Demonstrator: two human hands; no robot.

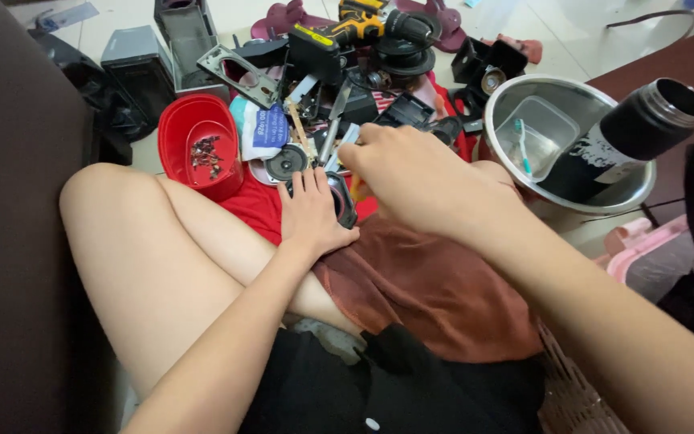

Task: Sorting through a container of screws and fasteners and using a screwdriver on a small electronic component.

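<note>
The small dark oval part (342, 201) sits on my lap at the edge of the red cloth (255, 205), just above the brown fabric (419, 281) over my legs. My left hand (311, 213) lies flat beside it, palm down, fingers (305, 183) spread loosely and touching its left rim, not closed around anything. My right hand (411, 173) hovers over the same part from the right, knuckles up and fingers curled down toward it; I cannot tell whether they are pinching something, since the back of the hand hides the tips.

Just beyond my left fingers are a round black speaker cone (287, 161) and a pair of metal tweezers (329, 137) lying among loose black plastic pieces. To the left stands a red bowl (186, 128) holding a small heap of screws (205, 150). Farther up the floor, a yellow-and-black cordless drill (355, 28) rests on the pile, with a grey box-shaped housing (134, 56) well off to the left. On my right, a steel bowl (516, 96) holds a clear plastic tub (536, 120) and a toothbrush (522, 145), and a black flask (632, 133) leans into it, open mouth pointing up and right.
</note>
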